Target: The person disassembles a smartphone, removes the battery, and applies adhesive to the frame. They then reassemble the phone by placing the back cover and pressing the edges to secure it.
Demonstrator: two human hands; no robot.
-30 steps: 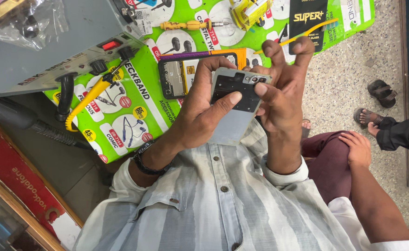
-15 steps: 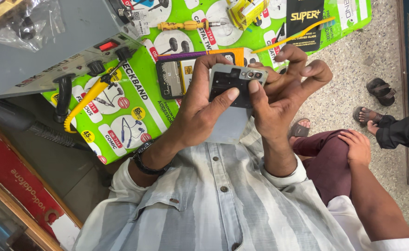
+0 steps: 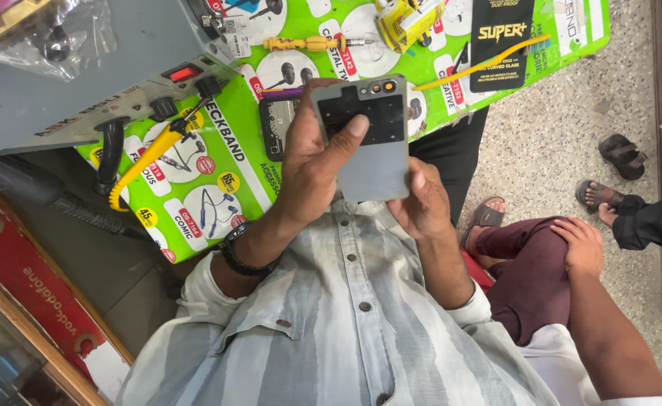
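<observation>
- The right hand (image 3: pixel 421 207) has dropped from the phone's top to its lower edge since a moment ago.
- The left hand (image 3: pixel 317 162) grips the grey phone (image 3: pixel 372 146), thumb pressed on its black camera block.
- The phone is held above the green table (image 3: pixel 218 188).

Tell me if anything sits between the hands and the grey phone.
Nothing does. The left hand grips the grey phone directly, thumb across its back, and the right hand touches its lower edge from below.
</observation>
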